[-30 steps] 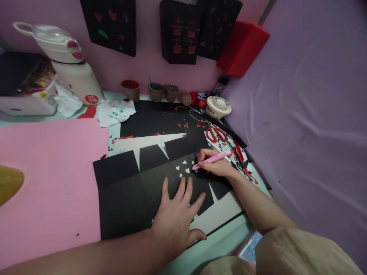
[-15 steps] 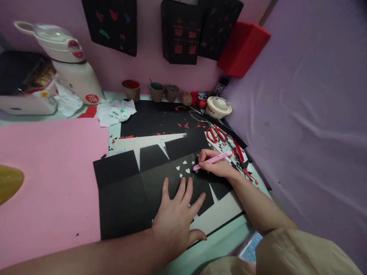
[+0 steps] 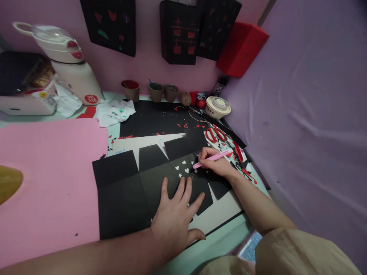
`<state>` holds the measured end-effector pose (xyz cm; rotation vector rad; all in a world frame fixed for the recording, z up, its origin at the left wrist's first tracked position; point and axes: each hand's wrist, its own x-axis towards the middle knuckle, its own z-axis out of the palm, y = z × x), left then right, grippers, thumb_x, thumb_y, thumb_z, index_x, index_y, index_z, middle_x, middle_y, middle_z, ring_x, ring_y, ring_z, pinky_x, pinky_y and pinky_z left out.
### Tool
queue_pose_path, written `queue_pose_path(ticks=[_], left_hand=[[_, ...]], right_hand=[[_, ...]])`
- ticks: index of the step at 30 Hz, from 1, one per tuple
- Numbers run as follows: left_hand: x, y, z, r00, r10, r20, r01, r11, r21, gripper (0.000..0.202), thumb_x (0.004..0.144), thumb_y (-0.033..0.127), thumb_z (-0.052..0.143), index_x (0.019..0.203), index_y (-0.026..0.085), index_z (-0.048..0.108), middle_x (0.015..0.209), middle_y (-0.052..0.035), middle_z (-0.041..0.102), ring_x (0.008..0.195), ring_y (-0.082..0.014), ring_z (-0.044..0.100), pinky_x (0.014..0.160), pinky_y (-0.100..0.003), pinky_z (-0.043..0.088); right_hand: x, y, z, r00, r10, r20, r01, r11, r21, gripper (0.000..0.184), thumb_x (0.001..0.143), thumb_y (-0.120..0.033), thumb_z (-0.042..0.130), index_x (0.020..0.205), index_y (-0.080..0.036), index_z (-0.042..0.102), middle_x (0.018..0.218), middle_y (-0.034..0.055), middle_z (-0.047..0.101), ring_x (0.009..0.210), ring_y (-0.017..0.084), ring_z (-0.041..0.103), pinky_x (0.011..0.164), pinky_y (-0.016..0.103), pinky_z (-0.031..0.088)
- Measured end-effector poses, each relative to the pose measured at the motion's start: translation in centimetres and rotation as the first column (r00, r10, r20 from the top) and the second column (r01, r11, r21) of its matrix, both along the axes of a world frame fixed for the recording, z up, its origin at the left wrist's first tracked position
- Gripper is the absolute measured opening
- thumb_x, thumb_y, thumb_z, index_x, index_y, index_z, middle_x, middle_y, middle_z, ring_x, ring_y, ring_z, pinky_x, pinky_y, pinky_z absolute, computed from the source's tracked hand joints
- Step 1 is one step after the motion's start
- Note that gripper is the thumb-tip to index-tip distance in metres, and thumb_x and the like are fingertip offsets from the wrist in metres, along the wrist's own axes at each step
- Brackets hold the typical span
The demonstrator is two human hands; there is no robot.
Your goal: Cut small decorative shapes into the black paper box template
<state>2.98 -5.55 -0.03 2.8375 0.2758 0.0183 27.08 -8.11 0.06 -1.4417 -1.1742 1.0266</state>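
My left hand lies flat with fingers spread, pressing on a black sheet of paper that has flaps and slits along its edges. In my right hand is a slim pink pen-shaped craft knife, held in a pinch like a pencil. Its tip points down at the paper beside small heart and star cut-outs, where white shows through; the exact contact is too small to make out. Under the black paper, a white board shows along the near and far edges.
Red-handled scissors lie among red and black paper scraps on the right. A pink sheet covers the left side. Behind stand a white bottle, small paint cups and a lidded bowl. Black paper boxes hang above.
The view has shifted very slightly. My left hand stays in place on the paper, and my right hand holds the craft knife at nearly the same spot.
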Motion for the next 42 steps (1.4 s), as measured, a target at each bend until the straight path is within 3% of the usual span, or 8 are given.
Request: queue_pose_path(ticks=[8,10,14,18,23,27,34,42], left_hand=[[-0.1,0.1,-0.5,1.000,-0.029,-0.007,0.029,1.000,0.007,0.082,0.081,0.082,0.031,0.147,0.033,0.037,0.148,-0.0177,0.041,0.139,-0.0406,0.028,0.103,-0.076,-0.007],[-0.1,0.1,-0.4,0.999,-0.039,-0.010,0.039,0.999,0.014,0.082,0.081,0.081,0.030,0.147,0.033,0.036,0.146,-0.0171,0.044,0.137,-0.0404,0.031,0.103,-0.077,-0.006],[-0.3,0.1,-0.2,0.999,-0.034,-0.009,0.035,0.999,0.034,0.083,0.081,0.082,0.028,0.148,0.034,0.033,0.147,-0.0166,0.042,0.136,-0.0403,0.031,0.103,-0.077,-0.002],[-0.3,0.3,0.3,0.999,-0.038,-0.024,0.039,0.999,0.034,0.082,0.081,0.083,0.024,0.147,0.036,0.034,0.148,-0.0170,0.039,0.137,-0.0400,0.031,0.105,-0.076,0.003],[-0.5,0.0,1.2,0.998,-0.019,-0.053,0.021,0.999,0.035,0.078,0.081,0.079,0.040,0.147,0.037,0.035,0.148,-0.0165,0.040,0.138,-0.0394,0.031,0.106,-0.074,0.010],[-0.3,-1.1,2.3,0.994,0.071,-0.082,-0.070,0.997,0.014,0.071,0.083,0.071,0.049,0.143,0.034,0.042,0.150,-0.0168,0.036,0.141,-0.0390,0.027,0.108,-0.071,0.014],[2.4,-2.8,2.8,0.926,0.364,0.102,-0.367,0.930,0.002,0.047,0.095,0.055,0.040,0.100,0.017,0.067,0.133,-0.0131,0.053,0.126,-0.0264,0.048,0.113,-0.050,0.030],[2.9,-3.5,-0.1,0.875,0.453,0.171,-0.469,0.881,0.066,0.047,0.091,0.043,0.055,0.131,0.017,0.053,0.146,-0.0139,0.044,0.139,-0.0317,0.032,0.116,-0.056,0.020]], right_hand=[[-2.2,-0.4,1.2,0.800,0.139,-0.584,-0.118,0.990,0.074,0.031,0.077,-0.048,0.072,0.080,-0.023,0.055,0.073,-0.0049,0.057,0.058,0.009,0.044,0.079,0.041,0.053],[-2.6,-0.2,1.1,0.847,0.103,-0.521,-0.115,0.993,0.009,0.030,0.077,-0.047,0.073,0.077,-0.022,0.056,0.071,-0.0044,0.057,0.058,0.010,0.045,0.086,0.047,0.053],[-3.0,0.2,1.0,0.909,-0.284,-0.306,0.373,0.882,0.290,0.026,0.070,-0.035,0.079,0.070,-0.024,0.056,0.070,-0.0047,0.056,0.065,0.012,0.051,0.089,0.040,0.051],[-3.4,-0.2,1.2,0.960,-0.056,-0.275,0.082,0.993,0.086,0.024,0.076,-0.042,0.070,0.072,-0.022,0.056,0.067,-0.0031,0.059,0.058,0.013,0.052,0.069,0.035,0.051],[-2.1,-0.3,0.9,0.913,-0.405,0.047,0.384,0.893,0.236,0.021,0.076,-0.041,0.071,0.078,-0.023,0.061,0.070,-0.0023,0.060,0.068,0.016,0.057,0.066,0.030,0.046],[-0.6,-0.4,0.4,0.958,-0.271,-0.094,0.282,0.948,0.145,0.028,0.071,-0.044,0.075,0.083,-0.024,0.061,0.079,-0.0010,0.065,0.072,0.017,0.061,0.067,0.030,0.049],[-0.7,-1.1,0.8,0.991,-0.023,0.134,0.005,0.991,0.132,0.026,0.069,-0.044,0.076,0.081,-0.022,0.068,0.078,-0.0005,0.067,0.071,0.016,0.059,0.062,0.027,0.043],[-0.6,-0.7,0.8,0.989,0.010,0.147,-0.019,0.998,0.055,0.026,0.070,-0.041,0.076,0.085,-0.021,0.070,0.082,0.0005,0.070,0.072,0.016,0.060,0.065,0.027,0.043]])
